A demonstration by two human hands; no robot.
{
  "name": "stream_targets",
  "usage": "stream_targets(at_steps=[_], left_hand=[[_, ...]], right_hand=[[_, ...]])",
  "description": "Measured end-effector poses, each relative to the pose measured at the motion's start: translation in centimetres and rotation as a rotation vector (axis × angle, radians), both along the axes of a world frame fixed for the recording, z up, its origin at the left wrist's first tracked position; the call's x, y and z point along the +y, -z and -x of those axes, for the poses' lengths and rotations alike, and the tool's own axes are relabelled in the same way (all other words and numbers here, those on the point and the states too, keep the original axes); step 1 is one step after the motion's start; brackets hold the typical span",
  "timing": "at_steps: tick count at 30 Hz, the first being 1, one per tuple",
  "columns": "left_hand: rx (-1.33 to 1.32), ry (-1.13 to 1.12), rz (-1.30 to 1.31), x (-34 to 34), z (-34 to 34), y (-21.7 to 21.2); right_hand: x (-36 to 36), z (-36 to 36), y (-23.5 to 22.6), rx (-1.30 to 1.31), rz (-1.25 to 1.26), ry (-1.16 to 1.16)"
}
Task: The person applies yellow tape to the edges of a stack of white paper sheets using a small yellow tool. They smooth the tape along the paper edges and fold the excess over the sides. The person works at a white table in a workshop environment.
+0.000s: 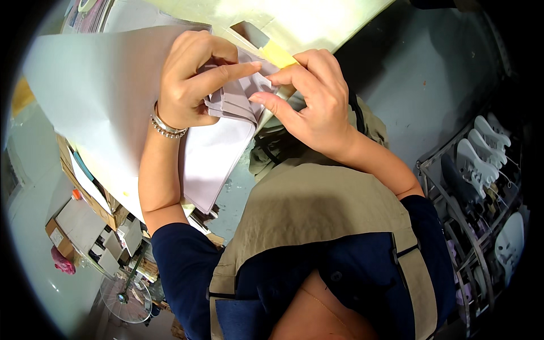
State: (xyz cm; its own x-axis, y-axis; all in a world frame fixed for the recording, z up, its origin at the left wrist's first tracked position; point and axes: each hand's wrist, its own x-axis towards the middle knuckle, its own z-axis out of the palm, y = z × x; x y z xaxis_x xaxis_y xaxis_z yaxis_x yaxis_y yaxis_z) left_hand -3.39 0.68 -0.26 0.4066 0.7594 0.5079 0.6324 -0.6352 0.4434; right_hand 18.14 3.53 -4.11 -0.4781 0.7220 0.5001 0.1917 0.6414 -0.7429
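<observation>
At the near edge of the table, a stack of pale greyish paper sheets lies with its far part bent up into several layers. My left hand is closed round these folded layers, its index finger stretched across them. Facing it, my right hand has thumb and index finger apart. The right index fingertip is at a small pale paper corner, and the thumb tip is beside the layers. A yellow strip runs up to my right fingers; whether they hold it is hidden. One large white sheet curves up left of my left wrist.
The pale yellow table top stretches away at the far side, with a dark rectangular patch on it. A metal rack with white shaped parts stands at right. Lower left are cardboard boxes and a fan.
</observation>
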Motion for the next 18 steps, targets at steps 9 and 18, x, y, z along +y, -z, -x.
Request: stream_targets(at_steps=[9, 18], left_hand=[[0.108, 0.069, 0.004, 0.1, 0.4, 0.4], [0.15, 0.105, -0.009, 0.4, 0.4, 0.6]], right_hand=[[2.3, -4.0, -3.0, -0.13, 0.208, -0.101], [3.9, -7.6, -6.4, -0.117, 0.557, -0.272]])
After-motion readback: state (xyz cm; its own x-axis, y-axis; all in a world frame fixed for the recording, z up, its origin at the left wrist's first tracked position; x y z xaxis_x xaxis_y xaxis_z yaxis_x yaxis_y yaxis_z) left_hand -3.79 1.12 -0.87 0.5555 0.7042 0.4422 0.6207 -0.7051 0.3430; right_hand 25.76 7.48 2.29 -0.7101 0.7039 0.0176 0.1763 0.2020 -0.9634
